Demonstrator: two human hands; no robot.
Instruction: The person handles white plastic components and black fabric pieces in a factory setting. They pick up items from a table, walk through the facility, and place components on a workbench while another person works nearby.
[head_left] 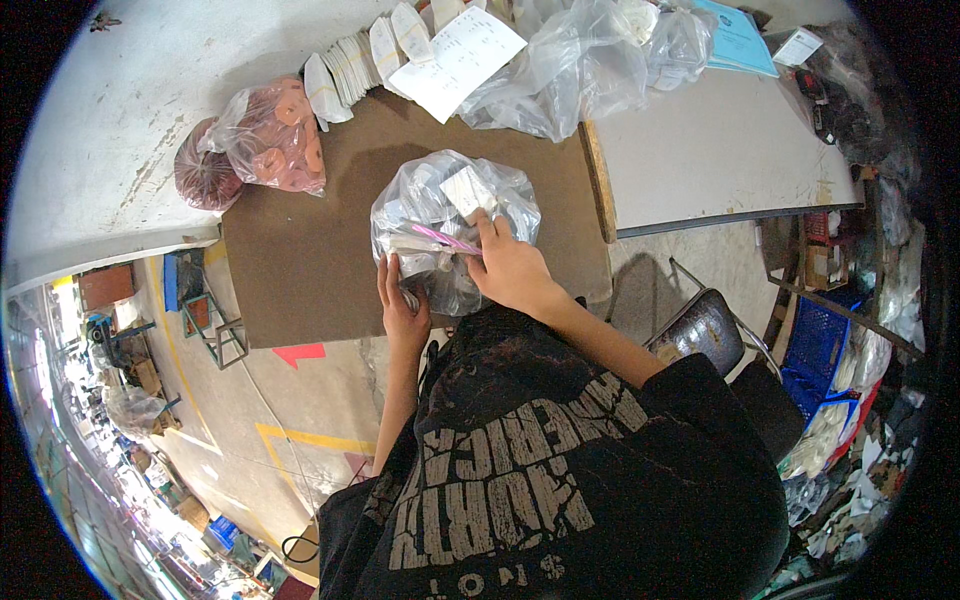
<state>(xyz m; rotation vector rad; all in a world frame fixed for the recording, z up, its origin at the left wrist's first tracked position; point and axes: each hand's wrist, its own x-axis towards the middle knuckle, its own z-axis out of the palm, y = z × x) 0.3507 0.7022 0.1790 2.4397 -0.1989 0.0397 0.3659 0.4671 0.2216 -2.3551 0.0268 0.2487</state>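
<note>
A clear plastic bag (405, 205) with pale contents stands on the brown tabletop in front of me. A small white paper slip (467, 192) lies on top of it. My right hand (515, 270) is closed around a pink striped pen (440, 237), its fingertips at the slip's lower edge. At the bag's near left side, my left hand (403, 310) grips the plastic between fingers and thumb. What exactly fills the bag is hard to make out through the creased film.
Beyond the bag lie a written sheet (458, 62), a row of stacked pale pieces (350, 68) and more clear bags (560, 80). A bag of orange-pink parts (270, 140) sits at the far left. A grey table (720, 140) adjoins on the right, with a chair (700, 330) below it.
</note>
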